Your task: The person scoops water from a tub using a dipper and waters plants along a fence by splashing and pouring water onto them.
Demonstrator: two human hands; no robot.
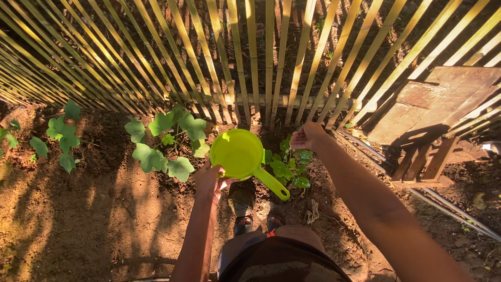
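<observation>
1. My sandalled foot (242, 206) stands on the brown soil (94, 209) below my arms.
2. My left hand (211, 180) has its fingers clamped on the rim of a lime-green plastic scoop (237, 154) (long handle pointing toward my right).
3. My right hand (308, 137) hovers cupped, fingers loosely together, empty, over a small seedling (292, 167).
4. Broad-leaved vines (167, 143) grow just beside the scoop.
5. Beyond stands a bamboo fence (250, 57).

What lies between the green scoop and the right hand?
In the head view, only a small leafy plant on the soil lies between the scoop and the right hand.
</observation>
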